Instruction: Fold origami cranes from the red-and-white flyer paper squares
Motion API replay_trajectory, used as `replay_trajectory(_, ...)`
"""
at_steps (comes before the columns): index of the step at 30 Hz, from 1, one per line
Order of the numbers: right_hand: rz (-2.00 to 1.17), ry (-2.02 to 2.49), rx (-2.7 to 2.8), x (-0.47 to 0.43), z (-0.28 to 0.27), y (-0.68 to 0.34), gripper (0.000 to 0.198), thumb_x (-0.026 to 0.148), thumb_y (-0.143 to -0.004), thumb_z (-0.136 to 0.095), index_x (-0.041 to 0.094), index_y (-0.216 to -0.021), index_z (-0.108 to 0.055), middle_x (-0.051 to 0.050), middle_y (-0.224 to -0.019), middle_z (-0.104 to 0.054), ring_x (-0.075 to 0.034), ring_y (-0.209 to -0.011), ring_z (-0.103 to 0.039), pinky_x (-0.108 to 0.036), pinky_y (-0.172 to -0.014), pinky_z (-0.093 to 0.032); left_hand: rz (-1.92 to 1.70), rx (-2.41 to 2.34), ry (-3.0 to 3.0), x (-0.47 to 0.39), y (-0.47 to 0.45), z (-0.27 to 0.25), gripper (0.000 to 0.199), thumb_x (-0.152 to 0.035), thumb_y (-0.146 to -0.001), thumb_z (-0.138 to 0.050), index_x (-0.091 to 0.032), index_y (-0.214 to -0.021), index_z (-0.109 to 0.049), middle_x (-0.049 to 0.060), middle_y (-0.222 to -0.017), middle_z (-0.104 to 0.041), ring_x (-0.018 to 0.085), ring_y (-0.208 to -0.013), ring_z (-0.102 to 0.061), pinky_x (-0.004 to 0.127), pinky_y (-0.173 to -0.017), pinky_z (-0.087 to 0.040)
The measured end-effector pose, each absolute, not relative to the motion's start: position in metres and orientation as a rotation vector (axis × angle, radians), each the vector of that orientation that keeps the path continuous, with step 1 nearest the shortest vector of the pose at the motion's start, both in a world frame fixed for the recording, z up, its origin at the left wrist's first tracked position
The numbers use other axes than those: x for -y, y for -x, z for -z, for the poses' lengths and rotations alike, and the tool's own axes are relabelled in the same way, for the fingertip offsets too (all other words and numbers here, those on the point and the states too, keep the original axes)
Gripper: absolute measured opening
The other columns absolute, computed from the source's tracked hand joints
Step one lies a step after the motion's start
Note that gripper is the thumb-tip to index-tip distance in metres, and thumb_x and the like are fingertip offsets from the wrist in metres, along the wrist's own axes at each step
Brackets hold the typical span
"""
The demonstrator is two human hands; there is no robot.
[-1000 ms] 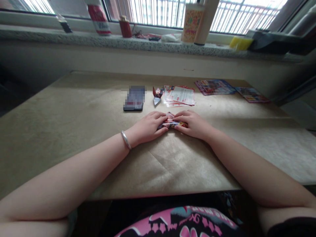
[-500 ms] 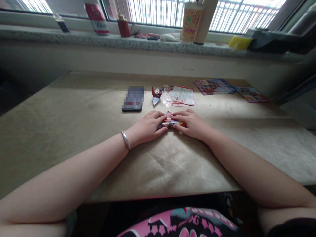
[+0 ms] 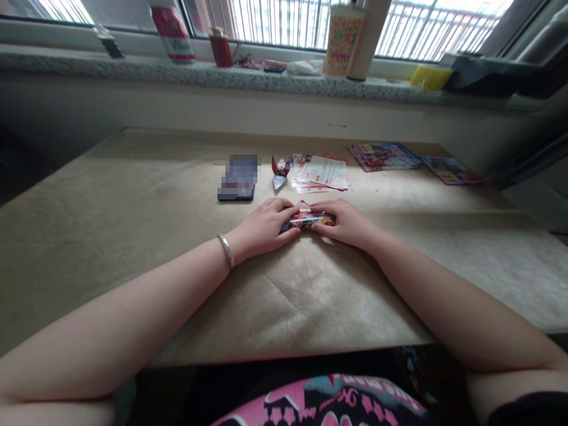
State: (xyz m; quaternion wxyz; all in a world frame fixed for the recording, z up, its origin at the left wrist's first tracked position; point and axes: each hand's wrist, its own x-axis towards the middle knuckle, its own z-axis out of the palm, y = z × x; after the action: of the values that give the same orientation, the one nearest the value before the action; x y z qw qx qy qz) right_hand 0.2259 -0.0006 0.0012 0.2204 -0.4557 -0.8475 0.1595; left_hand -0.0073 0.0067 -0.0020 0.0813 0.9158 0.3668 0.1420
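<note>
A glossy, colourful piece of folded paper (image 3: 306, 219) lies on the table between my hands, with a pointed corner at its far side. My left hand (image 3: 270, 226), a silver bangle at its wrist, grips the paper's left end between thumb and fingers. From the other side my right hand (image 3: 345, 222) is closed on the right end in the same way. The ends of the paper are partly hidden under my fingers. Just beyond stands a small folded paper figure (image 3: 280, 171), red with a pale tip, beside a fanned stack of printed sheets (image 3: 326, 171).
A phone (image 3: 239, 177), blurred out, lies beyond my left hand. Two piles of colourful cards, a larger pile (image 3: 384, 156) and a smaller pile (image 3: 450, 170), lie at the back right. A can (image 3: 173, 35), a red holder (image 3: 220, 48) and a patterned cup (image 3: 339, 44) stand on the windowsill.
The fingers of my right hand have shifted slightly along the paper, and a little more of its coloured surface shows. Both hands stay in the same place on the table.
</note>
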Motion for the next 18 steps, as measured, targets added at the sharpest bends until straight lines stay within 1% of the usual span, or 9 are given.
replay_trajectory(2,-0.529,1.260,2.315,0.005,-0.002,-0.225,0.035,0.030,-0.083,-0.066,0.022,-0.118,-0.071,-0.007,-0.121,-0.071,-0.023,-0.111,-0.065,-0.039,-0.099,-0.048,-0.413,-1.068,-2.754,-0.005,0.010,0.001,0.053,-0.045,-0.095,-0.046,-0.019,-0.141,-0.050,0.012,-0.132,-0.053,0.027,-0.122,-0.050,0.042,-0.110,-0.040)
replay_trajectory(7,-0.390,1.241,2.375,0.012,-0.003,-0.221,0.035,0.030,-0.084,-0.065,0.020,-0.117,-0.071,-0.009,-0.121,-0.071,-0.025,-0.114,-0.063,-0.042,-0.103,-0.046,-0.388,-1.050,-2.763,-0.001,0.016,-0.001,0.053,-0.046,-0.097,-0.043,-0.017,-0.140,-0.050,0.013,-0.139,-0.051,0.027,-0.129,-0.047,0.041,-0.113,-0.037)
replay_trajectory(10,-0.334,1.202,2.430,0.013,-0.003,-0.223,0.036,0.031,-0.085,-0.063,0.021,-0.120,-0.069,-0.009,-0.122,-0.070,-0.025,-0.116,-0.061,-0.044,-0.103,-0.046,-0.399,-1.017,-2.786,-0.001,0.017,-0.005,0.055,-0.046,-0.096,-0.047,-0.014,-0.141,-0.049,0.013,-0.143,-0.051,0.027,-0.134,-0.044,0.042,-0.116,-0.035)
replay_trajectory(13,-0.326,1.176,2.471,0.014,-0.005,-0.225,0.034,0.031,-0.085,-0.063,0.021,-0.117,-0.070,-0.009,-0.122,-0.070,-0.025,-0.115,-0.062,-0.043,-0.104,-0.046,-0.396,-1.012,-2.804,0.000,0.017,-0.009,0.053,-0.043,-0.093,-0.052,-0.014,-0.137,-0.052,0.013,-0.135,-0.058,0.027,-0.127,-0.051,0.041,-0.111,-0.042)
replay_trajectory(16,-0.402,1.154,2.493,0.016,-0.009,-0.227,0.031,0.031,-0.084,-0.065,0.023,-0.113,-0.072,-0.008,-0.120,-0.071,-0.024,-0.112,-0.064,-0.040,-0.101,-0.049,-0.406,-0.996,-2.835,0.004,0.019,-0.014,0.043,-0.039,-0.094,-0.049,-0.017,-0.130,-0.058,0.011,-0.128,-0.064,0.026,-0.119,-0.058,0.040,-0.104,-0.047)
replay_trajectory(18,-0.469,1.124,2.503,0.018,-0.011,-0.227,0.028,0.031,-0.085,-0.065,0.024,-0.110,-0.072,-0.006,-0.119,-0.071,-0.022,-0.111,-0.065,-0.037,-0.100,-0.050,-0.387,-0.943,-2.877,0.007,0.021,-0.016,0.041,-0.040,-0.094,-0.048,-0.019,-0.127,-0.061,0.010,-0.126,-0.065,0.026,-0.116,-0.060,0.040,-0.102,-0.048)
